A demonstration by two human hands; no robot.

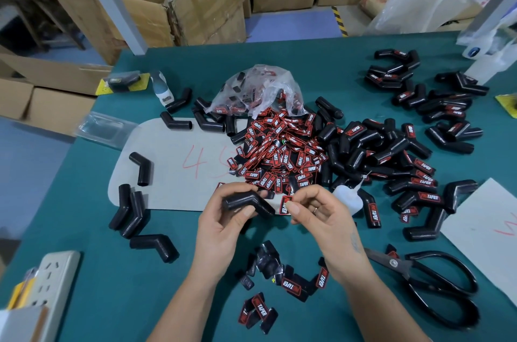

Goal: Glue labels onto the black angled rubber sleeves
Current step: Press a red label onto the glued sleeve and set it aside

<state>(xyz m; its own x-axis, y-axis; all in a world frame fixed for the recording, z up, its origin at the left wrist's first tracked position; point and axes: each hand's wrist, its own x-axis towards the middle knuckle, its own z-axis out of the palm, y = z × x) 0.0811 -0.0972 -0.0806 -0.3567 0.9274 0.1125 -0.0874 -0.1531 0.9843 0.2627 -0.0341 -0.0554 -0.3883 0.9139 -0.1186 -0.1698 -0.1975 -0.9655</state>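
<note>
Head view is showing the left hand (223, 218) gripping a bent black sleeve (247, 203) above the green table (112, 271), fingers curling around it. Just beside it, the right hand (316, 209) is pinching a red-and-black label (286, 204), its thumb hiding part of the lettering.

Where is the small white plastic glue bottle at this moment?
In the head view, the small white plastic glue bottle lies on the green table, just right of the right hand, beside the pile of red-and-black labels.
</note>
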